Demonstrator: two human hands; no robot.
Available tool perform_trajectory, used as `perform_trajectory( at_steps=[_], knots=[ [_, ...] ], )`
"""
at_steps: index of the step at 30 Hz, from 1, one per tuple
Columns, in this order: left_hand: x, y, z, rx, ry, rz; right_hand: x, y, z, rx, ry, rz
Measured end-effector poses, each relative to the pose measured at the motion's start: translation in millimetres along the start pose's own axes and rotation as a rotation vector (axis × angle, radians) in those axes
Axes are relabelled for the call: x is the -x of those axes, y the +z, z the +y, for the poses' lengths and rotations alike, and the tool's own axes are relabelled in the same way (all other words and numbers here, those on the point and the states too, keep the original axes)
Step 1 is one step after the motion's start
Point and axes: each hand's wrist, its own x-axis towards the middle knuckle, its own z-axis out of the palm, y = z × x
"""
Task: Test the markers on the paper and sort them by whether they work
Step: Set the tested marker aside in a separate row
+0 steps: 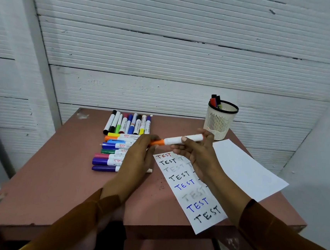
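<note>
Brown sleeves (83, 213) come in from the lower edge of the frame. Above them, at mid-frame, both hands hold one orange marker (176, 140) in the air over the pinkish surface (58, 175). The left hand (137, 154) has its fingers pinched on the orange cap, and the right hand (195, 152) has its fingers curled around the white barrel. Just below the hands lies the paper (190, 189), a strip angled toward the lower right, with "TEST" written many times in red, black, blue and faint grey. A blank sheet (246, 169) lies to its right. Left of centre, capped markers (128, 124) stand in a row side by side, with another group (109, 151) lying crosswise below them, partly hidden by the left hand. At upper right of the surface, a white mesh cup (220, 120) holds a few markers.
</note>
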Motion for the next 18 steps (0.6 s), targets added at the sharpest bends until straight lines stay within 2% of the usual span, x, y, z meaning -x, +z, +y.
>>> perform_trajectory(
  at_steps=[3, 7, 12, 15, 18],
  knots=[
    [-3.3, -8.7, 3.2, 0.101, -0.094, 0.037, 3.9, -0.5, 0.5, 0.087, 0.003, -0.071],
    [-10.4, -16.4, 3.6, 0.170, -0.184, 0.102, 6.7, 3.8, -3.4, 0.618, -0.165, -0.115],
    [-19.5, -20.9, 7.9, 0.269, -0.309, 0.250, 23.5, 27.4, 0.0, 1.099, -0.405, -0.340],
    [-18.8, -22.5, 7.2, 0.245, -0.330, 0.305, 32.5, 37.3, 2.1, 1.334, -0.626, -0.308],
    [-18.5, -23.4, 7.2, 0.230, -0.354, 0.317, 35.8, 43.9, 8.1, 1.423, -0.822, -0.220]
  ],
)
